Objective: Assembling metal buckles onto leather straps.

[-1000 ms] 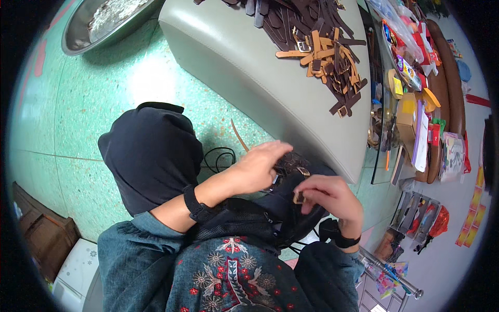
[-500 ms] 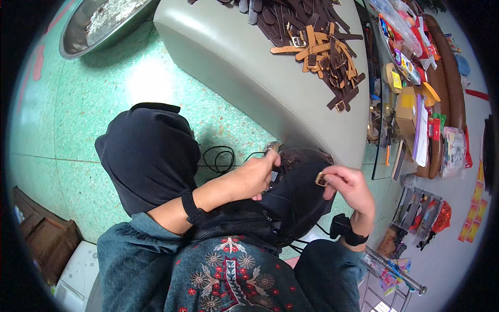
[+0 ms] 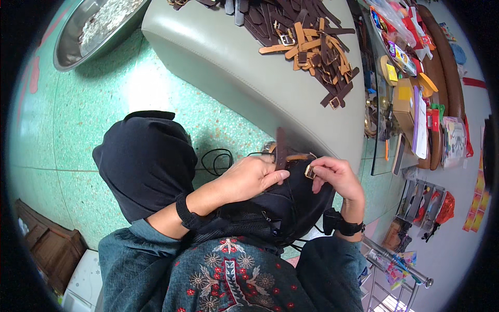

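Observation:
My left hand [image 3: 254, 178] is closed over my lap, its thumb pressed on a dark brown leather strap [image 3: 280, 145] that stands up past the fingers. Between the fingertips of my right hand [image 3: 337, 178] is a small gold buckle [image 3: 310, 171], a short way right of the strap. A tan strap piece [image 3: 297, 157] lies between and just beyond the hands; whether it joins either held thing I cannot tell. Under both hands my lap is covered by black cloth [image 3: 306, 203], and other strap ends beside my left fingers are partly hidden.
A padded grey-green bench [image 3: 223, 57] stands ahead, with a heap of brown and tan buckled straps [image 3: 312, 47]. Black cord [image 3: 217, 160] is looped on the green floor. A metal basin [image 3: 67, 57] sits far left; a glass table [image 3: 382, 151] with boxes stands right.
The dark brown strap now stands up in my left hand, where it did not show before. My right hand has moved slightly left with the buckle. The whole view has shifted a little.

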Tool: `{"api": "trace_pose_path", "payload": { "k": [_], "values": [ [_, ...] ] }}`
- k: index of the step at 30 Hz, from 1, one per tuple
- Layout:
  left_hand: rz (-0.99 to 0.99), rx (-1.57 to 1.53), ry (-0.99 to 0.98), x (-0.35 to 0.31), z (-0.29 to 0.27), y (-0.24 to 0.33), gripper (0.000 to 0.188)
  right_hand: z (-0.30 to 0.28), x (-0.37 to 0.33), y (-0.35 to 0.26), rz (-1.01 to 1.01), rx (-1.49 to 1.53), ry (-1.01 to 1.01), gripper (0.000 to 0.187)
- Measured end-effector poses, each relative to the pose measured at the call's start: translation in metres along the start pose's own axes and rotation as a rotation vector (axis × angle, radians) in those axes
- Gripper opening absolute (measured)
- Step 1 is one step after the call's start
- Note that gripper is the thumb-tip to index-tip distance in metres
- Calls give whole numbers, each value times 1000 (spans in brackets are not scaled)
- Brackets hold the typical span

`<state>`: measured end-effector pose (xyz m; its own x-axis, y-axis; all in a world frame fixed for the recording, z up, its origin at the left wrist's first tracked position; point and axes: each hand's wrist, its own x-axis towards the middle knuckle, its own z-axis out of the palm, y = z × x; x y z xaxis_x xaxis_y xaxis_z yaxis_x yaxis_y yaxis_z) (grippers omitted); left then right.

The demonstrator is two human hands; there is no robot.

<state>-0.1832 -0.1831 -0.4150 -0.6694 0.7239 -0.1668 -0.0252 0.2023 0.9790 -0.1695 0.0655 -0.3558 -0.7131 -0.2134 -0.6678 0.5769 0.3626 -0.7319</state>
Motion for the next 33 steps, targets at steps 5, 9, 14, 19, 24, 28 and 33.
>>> {"api": "trace_pose_path", "payload": {
  "k": [5, 9, 14, 19, 24, 28, 33],
  "values": [
    [280, -163, 231, 3, 17, -17, 20, 11, 4, -3, 23, 21, -43, 15],
    [-121, -566, 26, 1, 7, -2, 19, 15, 5, -2, 9, 33, -52, 14],
    [-198, -652, -106, 1, 5, -7, 20, 20, 8, -2, -33, 71, -56, 14],
    [-222, -725, -146, 3, 7, -11, 20, 21, 7, -2, -71, 133, -77, 14],
    [-21, -677, 0, 7, 16, -22, 19, 26, 7, -4, -110, 179, -109, 12],
    [-195, -818, -169, 4, 7, -17, 20, 30, 8, -4, -98, 170, -131, 12],
    [-166, -964, -250, 3, 12, -19, 18, 36, 10, -6, -99, 196, -228, 9]
  ]
}}
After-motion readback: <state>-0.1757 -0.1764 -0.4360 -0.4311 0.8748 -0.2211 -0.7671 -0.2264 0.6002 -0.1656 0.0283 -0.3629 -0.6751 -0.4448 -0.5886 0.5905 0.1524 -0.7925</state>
